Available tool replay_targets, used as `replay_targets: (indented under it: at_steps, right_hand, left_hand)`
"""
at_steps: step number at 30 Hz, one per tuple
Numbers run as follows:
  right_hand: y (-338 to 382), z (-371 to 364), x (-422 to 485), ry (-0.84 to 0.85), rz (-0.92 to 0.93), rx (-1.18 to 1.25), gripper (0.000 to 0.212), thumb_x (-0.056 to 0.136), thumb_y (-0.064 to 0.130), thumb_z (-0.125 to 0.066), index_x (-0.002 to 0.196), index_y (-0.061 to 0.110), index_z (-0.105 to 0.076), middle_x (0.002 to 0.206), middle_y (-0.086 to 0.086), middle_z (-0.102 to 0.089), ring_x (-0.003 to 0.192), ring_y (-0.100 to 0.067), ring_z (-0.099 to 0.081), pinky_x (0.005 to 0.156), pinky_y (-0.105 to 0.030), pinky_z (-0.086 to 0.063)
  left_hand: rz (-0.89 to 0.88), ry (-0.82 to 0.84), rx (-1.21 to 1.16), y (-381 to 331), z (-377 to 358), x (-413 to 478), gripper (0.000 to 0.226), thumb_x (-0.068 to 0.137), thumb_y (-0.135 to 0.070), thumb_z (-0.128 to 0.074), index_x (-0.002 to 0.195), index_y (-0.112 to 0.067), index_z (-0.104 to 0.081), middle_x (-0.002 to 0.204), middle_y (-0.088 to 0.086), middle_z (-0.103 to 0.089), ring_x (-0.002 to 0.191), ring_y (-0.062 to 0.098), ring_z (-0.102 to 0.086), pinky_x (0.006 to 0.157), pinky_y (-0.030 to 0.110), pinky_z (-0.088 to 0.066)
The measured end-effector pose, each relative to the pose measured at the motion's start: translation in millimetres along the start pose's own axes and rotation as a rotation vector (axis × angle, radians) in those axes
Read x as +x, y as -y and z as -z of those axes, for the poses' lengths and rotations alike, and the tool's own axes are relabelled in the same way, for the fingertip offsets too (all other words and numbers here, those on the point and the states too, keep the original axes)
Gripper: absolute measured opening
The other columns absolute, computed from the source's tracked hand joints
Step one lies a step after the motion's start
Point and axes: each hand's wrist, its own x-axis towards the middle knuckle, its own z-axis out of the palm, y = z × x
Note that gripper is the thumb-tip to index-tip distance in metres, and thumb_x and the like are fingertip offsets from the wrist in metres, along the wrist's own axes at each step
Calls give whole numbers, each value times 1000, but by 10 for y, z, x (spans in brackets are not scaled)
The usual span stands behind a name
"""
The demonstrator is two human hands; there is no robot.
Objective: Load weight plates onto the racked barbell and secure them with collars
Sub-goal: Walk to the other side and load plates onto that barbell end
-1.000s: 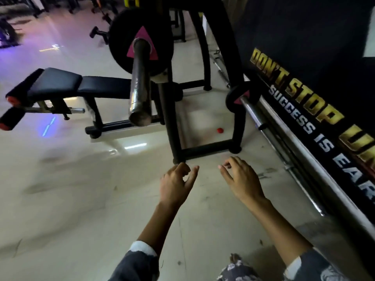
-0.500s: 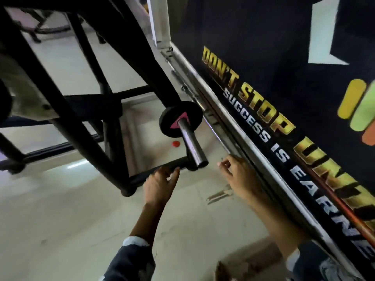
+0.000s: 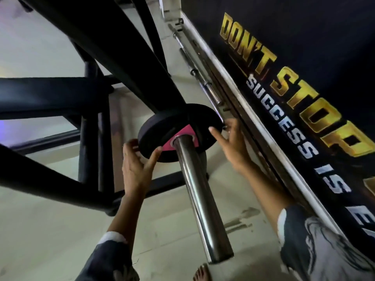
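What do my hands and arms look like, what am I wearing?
Left hand and right hand are bare, without gloves. The left sleeve and right sleeve are dark blue-grey with white cuffs, leaving the forearms uncovered; the right one carries a pale swirling print.

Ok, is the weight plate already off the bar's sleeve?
No, the weight plate sits round the steel sleeve at its inner end, with the left hand and right hand on its rim.
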Motion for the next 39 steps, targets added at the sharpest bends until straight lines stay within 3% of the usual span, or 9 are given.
replay_targets:
  at_steps: [2, 5, 9, 18, 23, 27, 29, 33, 39]
  right_hand:
    - [-89, -142, 184, 10, -18, 209, 36, 78, 31, -71, 105, 20, -51, 107, -3, -63, 92, -1, -61, 81, -14, -48]
    - [-157, -275, 340, -59, 48, 345, 29, 74, 9, -74, 95, 20, -57, 88, 10, -63, 77, 12, -62, 70, -5, -45]
    - [-153, -382, 329, -161, 70, 496, 51, 62, 41, -71, 101, 10, -59, 95, 1, -64, 89, 0, -62, 78, -11, -47]
    - [-224, -233, -357, -300, 185, 584, 49, 57, 43, -79, 89, 11, -60, 70, 22, -69, 74, 9, -63, 68, -8, -48]
    - [-357, 68, -1286, -364, 170, 519, 70, 61, 60, -69, 84, -5, -59, 68, 28, -65, 67, 14, -57, 65, -4, -45]
    - [-291, 457, -2148, -348, 67, 482, 73, 51, 56, -77, 80, -9, -61, 61, 11, -62, 59, 8, -55, 61, -10, -46]
    - [-206, 634, -2534, -379, 56, 450, 73, 52, 59, -76, 77, -7, -60, 64, -15, -62, 60, -1, -54, 62, -17, -47]
    - [353, 925, -3242, -352, 117, 445, 80, 51, 73, -68, 72, -4, -58, 59, -1, -54, 57, 7, -51, 58, -14, -44]
    - [1482, 963, -4080, -268, 235, 473, 68, 48, 75, -69, 65, 10, -58, 56, 6, -52, 58, -13, -50, 56, -33, -44]
  left_hand:
    - [-44, 8, -115, -17, -87, 178, 60, 68, -53, -73, 110, -16, -51, 90, 15, -65, 82, 19, -65, 69, 34, -53]
    - [-65, -64, -354, -91, -207, 354, 36, 60, -44, -69, 86, -23, -57, 70, -20, -66, 74, -16, -60, 62, 5, -46]
    - [-19, -168, -503, -230, -322, 342, 28, 57, -43, -63, 72, -66, -60, 68, -56, -50, 69, -27, -53, 62, 1, -44]
    - [-2, -202, -667, -208, -280, -314, 43, 55, -39, -62, 70, -77, -49, 64, -53, -52, 67, -25, -54, 61, 3, -44]
    - [-37, -214, -613, -61, -50, -1215, 1, 58, -36, -66, 57, -36, -65, 49, -27, -58, 52, -13, -49, 52, 6, -39]
    - [17, -123, -510, -302, 278, -2054, 21, 60, -35, -64, 67, -16, -63, 50, -27, -59, 52, -14, -50, 54, 7, -39]
    - [32, -138, -524, -425, 458, -2393, 29, 60, -36, -63, 76, -11, -63, 52, -27, -62, 54, -14, -52, 56, 6, -40]
    - [24, -176, -536, -794, 1097, -2990, 36, 59, -38, -63, 78, -7, -65, 49, -22, -60, 53, -13, -53, 54, 8, -42]
    - [-66, -332, -533, -1355, 2445, -3616, 26, 61, -36, -61, 69, -11, -58, 43, -25, -53, 47, -11, -47, 48, 7, -37]
